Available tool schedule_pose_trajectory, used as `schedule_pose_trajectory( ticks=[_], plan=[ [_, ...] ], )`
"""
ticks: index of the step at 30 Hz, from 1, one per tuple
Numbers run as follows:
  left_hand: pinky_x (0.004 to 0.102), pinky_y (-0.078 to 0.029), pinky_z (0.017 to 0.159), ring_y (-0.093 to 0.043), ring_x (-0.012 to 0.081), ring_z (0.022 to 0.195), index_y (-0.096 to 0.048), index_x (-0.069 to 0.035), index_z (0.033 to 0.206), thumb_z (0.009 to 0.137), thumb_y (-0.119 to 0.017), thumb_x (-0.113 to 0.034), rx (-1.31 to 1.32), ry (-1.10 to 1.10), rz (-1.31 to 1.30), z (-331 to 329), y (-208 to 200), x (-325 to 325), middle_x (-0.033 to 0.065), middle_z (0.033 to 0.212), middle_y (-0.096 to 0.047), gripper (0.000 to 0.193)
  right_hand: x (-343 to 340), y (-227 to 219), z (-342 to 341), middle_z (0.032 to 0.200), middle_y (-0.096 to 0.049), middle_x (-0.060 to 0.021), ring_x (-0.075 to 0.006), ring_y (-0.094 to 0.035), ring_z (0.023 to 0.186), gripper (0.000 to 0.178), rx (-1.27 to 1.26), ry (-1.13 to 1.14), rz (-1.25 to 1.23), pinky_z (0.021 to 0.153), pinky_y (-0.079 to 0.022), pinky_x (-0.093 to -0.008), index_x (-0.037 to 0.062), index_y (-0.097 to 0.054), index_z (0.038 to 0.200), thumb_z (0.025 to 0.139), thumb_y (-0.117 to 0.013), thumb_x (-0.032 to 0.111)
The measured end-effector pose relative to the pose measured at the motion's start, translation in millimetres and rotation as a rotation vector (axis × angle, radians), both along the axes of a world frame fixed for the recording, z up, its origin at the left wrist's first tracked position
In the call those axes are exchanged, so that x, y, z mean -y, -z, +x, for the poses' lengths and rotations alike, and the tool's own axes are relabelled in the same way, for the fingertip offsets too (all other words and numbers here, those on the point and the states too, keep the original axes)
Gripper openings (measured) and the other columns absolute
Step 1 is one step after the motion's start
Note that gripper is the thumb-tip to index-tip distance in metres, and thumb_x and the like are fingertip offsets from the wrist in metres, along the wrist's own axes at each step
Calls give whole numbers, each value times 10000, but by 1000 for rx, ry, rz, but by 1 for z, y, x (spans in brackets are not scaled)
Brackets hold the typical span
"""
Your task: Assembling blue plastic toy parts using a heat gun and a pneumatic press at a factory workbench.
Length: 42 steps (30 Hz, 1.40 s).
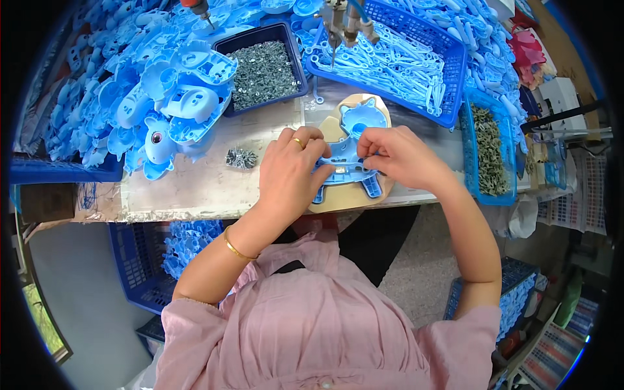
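A blue plastic toy-animal half shell [344, 153] lies with its hollow inside up on a tan shaped board [383, 193] at the table's front edge. My left hand [294, 166] grips the shell's left edge, thumb and fingers curled over its middle. My right hand [398, 155] is closed in a pinch at the shell's right side; whatever is between its fingertips is too small to make out. A metal driver tip [333, 52] hangs beyond the board. Left of my left hand sits a small pile of screws [241, 158].
A dark tray [303, 81] of screws stands behind, beside a blue basket [448, 97] of long blue parts. Another blue basket [509, 195] with greenish small parts is at right. Blue shells [188, 104] heap up at left, near a red-topped driver [194, 5].
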<state>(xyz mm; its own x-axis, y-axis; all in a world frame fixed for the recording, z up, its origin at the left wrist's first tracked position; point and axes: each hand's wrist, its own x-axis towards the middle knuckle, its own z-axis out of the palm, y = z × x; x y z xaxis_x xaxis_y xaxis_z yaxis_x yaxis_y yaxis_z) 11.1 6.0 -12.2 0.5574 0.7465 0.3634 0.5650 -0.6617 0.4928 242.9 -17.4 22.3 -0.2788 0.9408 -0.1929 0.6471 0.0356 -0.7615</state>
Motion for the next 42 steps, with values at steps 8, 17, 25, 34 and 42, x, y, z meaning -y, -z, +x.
schedule_pose_trajectory(
  ticks=[8, 17, 25, 34, 42],
  plan=[
    [395, -480, 821, -575, 257, 1008, -700, -112, 759, 731, -792, -200, -94, -16, 114, 1, -2, 0, 3, 1108, -652, 130, -6, -3, -5, 900, -611, -103, -288, -625, 904, 165, 353, -107, 352, 772, -505, -396, 44, -684, 890, 749, -767, 25],
    [384, -450, 816, -565, 248, 1022, -734, -98, 880, 797, -732, -247, -141, -83, 118, 2, 10, 2, 39, 1051, -648, 171, -16, -27, -76, 1117, -607, -135, -303, -610, 1063, 437, -2, 32, 656, 849, -501, -390, 39, -613, 1183, 785, -784, 95],
    [386, -552, 773, -640, 296, 969, -621, -68, 1092, 819, -619, -41, -53, -61, 123, -33, -6, -27, 93, 967, -655, 274, -95, -154, -144, 946, -692, -106, -146, -690, 865, 532, -429, 122, 656, 750, -534, -330, -9, -530, 1296, 893, -754, 258],
    [412, -593, 761, -714, 319, 933, -731, -51, 919, 813, -633, -27, -578, -176, -12, -1, -16, -128, 165, 978, -717, 145, -74, -131, -107, 837, -584, -4, -74, -573, 599, 341, -663, 250, 388, 551, -472, -240, 25, -559, 1102, 853, -777, 105],
    [415, -598, 755, -732, 313, 909, -721, -48, 887, 808, -640, -38, -577, -148, 187, -1, -4, -140, 150, 948, -729, 114, -57, -126, -79, 777, -587, -2, -63, -565, 561, 301, -610, 215, 338, 500, -459, -226, 13, -558, 1108, 883, -744, 89]
  ],
)
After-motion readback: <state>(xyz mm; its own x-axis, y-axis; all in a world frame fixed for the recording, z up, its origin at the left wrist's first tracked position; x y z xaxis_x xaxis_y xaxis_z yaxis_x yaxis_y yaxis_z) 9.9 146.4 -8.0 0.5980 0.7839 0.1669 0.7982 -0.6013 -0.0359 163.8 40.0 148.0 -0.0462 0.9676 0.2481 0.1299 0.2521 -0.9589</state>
